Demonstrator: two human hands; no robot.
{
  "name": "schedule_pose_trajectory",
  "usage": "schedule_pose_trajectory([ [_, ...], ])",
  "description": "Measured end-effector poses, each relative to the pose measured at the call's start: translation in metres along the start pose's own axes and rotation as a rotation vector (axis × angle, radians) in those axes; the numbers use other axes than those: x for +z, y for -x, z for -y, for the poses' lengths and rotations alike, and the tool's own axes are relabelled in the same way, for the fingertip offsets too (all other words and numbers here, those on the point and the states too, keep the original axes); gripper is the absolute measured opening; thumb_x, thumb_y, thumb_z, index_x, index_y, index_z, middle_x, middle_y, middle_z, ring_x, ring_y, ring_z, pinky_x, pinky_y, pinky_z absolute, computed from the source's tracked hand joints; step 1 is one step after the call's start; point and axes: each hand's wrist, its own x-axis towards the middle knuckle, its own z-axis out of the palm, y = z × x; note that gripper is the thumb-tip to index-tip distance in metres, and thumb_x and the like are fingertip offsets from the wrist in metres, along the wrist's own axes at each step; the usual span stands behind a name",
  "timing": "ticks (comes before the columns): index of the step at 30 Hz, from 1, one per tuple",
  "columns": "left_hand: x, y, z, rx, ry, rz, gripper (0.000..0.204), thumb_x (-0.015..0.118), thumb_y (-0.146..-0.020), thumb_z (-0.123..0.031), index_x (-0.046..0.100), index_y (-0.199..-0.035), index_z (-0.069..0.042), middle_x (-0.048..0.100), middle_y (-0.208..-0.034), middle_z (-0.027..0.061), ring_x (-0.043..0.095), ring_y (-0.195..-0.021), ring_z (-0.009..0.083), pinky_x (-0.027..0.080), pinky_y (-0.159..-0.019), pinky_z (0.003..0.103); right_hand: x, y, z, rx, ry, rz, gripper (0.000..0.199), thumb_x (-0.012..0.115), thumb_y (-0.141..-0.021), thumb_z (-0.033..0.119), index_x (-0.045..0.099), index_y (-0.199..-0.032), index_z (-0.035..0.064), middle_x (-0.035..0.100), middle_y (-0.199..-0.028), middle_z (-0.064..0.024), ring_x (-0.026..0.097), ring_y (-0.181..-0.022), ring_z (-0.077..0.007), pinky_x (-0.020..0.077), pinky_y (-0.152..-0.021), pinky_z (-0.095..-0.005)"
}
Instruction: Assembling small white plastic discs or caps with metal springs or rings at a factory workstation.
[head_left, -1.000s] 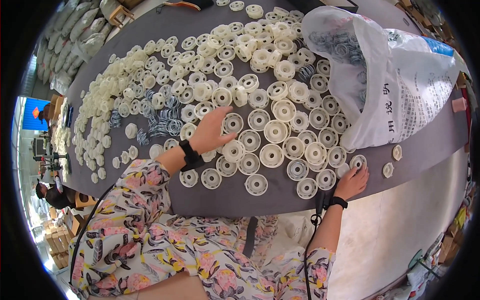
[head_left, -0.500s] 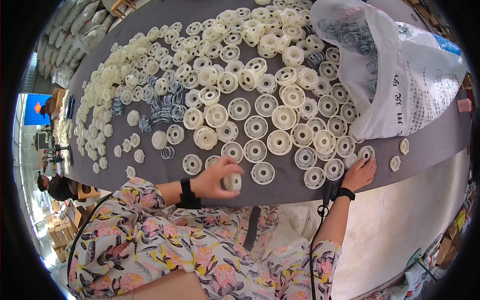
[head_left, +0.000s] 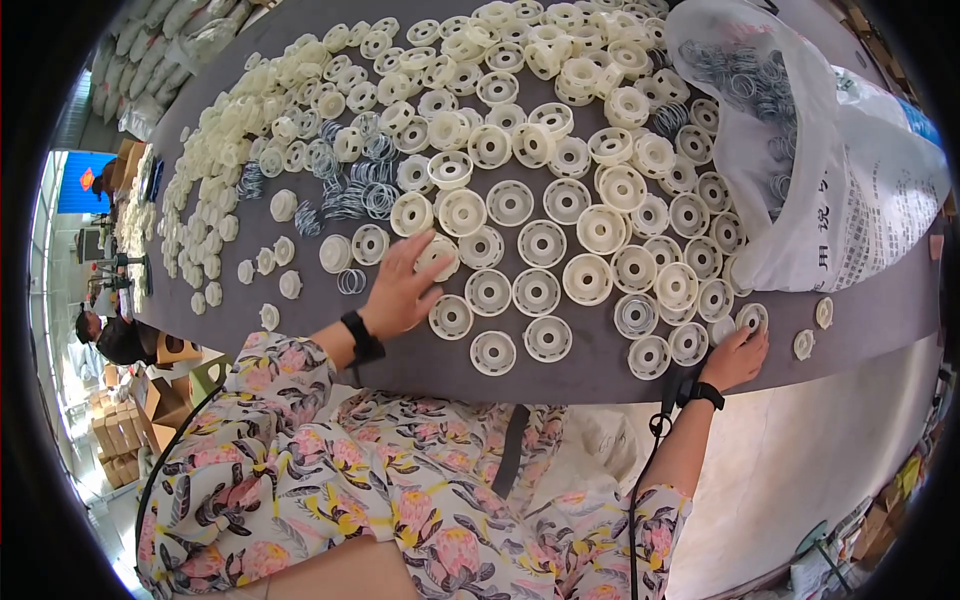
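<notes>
1. My two hands are well apart on the bench (head_left: 595,362), the left one near the middle of the near side, the right one off to the right, close to the near edge.
2. My left hand (head_left: 402,288) has its fingers bent over a cream wheel (head_left: 441,255), with the thumb at the near side of it. I cannot tell whether I am gripping it or only touching it.
3. That cream wheel sits at the left of the spread of round wheels (head_left: 541,243), just beyond one that lies flat nearer me.
4. My right hand (head_left: 735,360) has its fingertips at the near rim of a pale wheel (head_left: 752,318). How firm that hold is, I cannot tell.
5. Right of that hand, two small cream parts (head_left: 824,312) lie near each other.
6. To the left of my left hand, a small wire coil (head_left: 351,281) lies by itself, and a cluster of grey springs (head_left: 372,198) sits farther away from me.
7. Heaped cream parts (head_left: 265,105) cover the far left of the bench.
8. Beyond my right hand, a white plastic bag (head_left: 880,185) lies on its side, its mouth showing more metal coils (head_left: 745,88).
9. I have a black band (head_left: 362,336) on my left wrist.
</notes>
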Motion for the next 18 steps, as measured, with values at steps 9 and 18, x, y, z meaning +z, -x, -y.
schedule_pose_trajectory([
  [9,-0.026,0.023,0.002,-0.27,0.55,-0.057,0.054,0.069,-0.072,-0.017,0.047,-0.12,-0.004,0.049,-0.116,0.0131,0.048,-0.108,0.0262,0.037,-0.093,0.035,0.006,0.0,-0.004,-0.013,-0.037,-0.012,0.042,0.041,-0.093,0.033,0.052,-0.124,0.0076,0.052,-0.128,-0.0117,0.046,-0.121,-0.0291,0.0325,-0.1,-0.0452],
  [18,-0.016,0.097,-0.024,-0.877,0.879,0.512,0.032,0.062,-0.085,-0.034,0.058,-0.099,-0.005,0.06,-0.083,0.0043,0.053,-0.074,0.0118,0.044,-0.066,0.028,0.006,-0.002,-0.002,0.002,-0.015,-0.001,0.044,0.041,-0.093,0.033,0.051,-0.125,0.006,0.053,-0.128,-0.012,0.047,-0.12,-0.029,0.0332,-0.099,-0.0449],
])
